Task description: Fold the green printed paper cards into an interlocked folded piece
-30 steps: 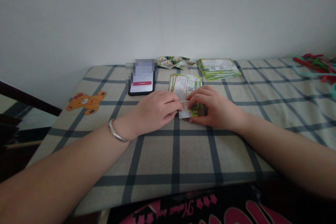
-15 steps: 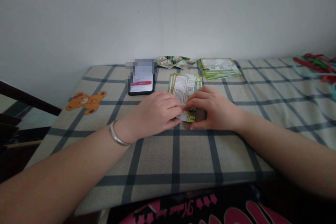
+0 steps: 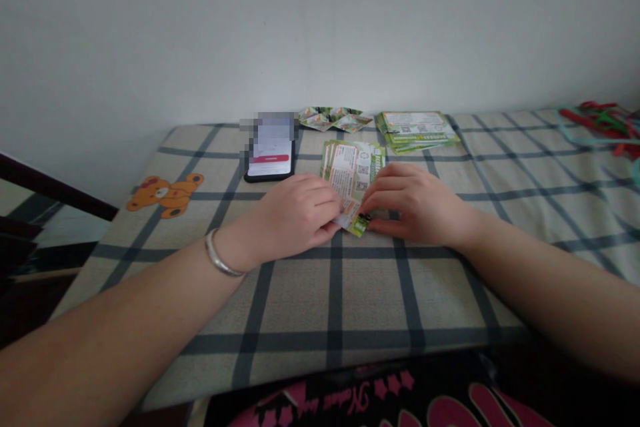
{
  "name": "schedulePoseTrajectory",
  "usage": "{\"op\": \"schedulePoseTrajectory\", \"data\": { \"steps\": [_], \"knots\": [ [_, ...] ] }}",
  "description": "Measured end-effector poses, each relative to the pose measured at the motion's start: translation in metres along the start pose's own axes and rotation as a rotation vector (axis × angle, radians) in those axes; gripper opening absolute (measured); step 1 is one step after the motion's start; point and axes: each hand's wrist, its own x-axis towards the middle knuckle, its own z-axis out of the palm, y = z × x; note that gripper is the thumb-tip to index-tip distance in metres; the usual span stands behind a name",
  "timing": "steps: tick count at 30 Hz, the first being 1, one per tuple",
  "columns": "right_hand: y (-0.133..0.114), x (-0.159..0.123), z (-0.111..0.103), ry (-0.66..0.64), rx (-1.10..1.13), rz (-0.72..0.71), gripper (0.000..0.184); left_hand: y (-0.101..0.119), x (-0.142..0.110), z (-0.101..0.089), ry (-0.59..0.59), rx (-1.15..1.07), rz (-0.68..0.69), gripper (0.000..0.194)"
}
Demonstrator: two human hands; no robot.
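Paper (image 3: 356, 224) turned askew, right hand (image 3: 417, 203) drawn tighter

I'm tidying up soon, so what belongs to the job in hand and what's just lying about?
In the job: printed cards being handled; probably similar card stack and folded pieces behind.

Apparently lying about: phone; orange bear figure; red and green items, far right.

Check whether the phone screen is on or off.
On: the phone screen shows a pale, lit display with a red bar.
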Motion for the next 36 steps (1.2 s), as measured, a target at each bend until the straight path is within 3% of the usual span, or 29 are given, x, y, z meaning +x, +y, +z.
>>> {"op": "schedulePoseTrajectory", "data": {
  "steps": [11,23,29,36],
  "knots": [
    [0.001,0.000,0.000,-0.036,0.005,-0.016,0.017,0.001,0.000,0.000,0.019,-0.041,-0.045,0.015],
    [0.000,0.004,0.002,0.029,0.104,0.084,0.014,0.004,0.001,-0.001,-0.021,-0.151,-0.181,0.016],
    [-0.004,0.006,0.006,0.055,0.133,0.196,0.011,0.005,0.001,-0.001,-0.024,-0.216,-0.246,0.021],
    [-0.007,0.006,0.010,0.081,0.215,0.355,0.003,0.004,0.002,0.005,0.096,-0.224,-0.238,0.023]
  ]
}}
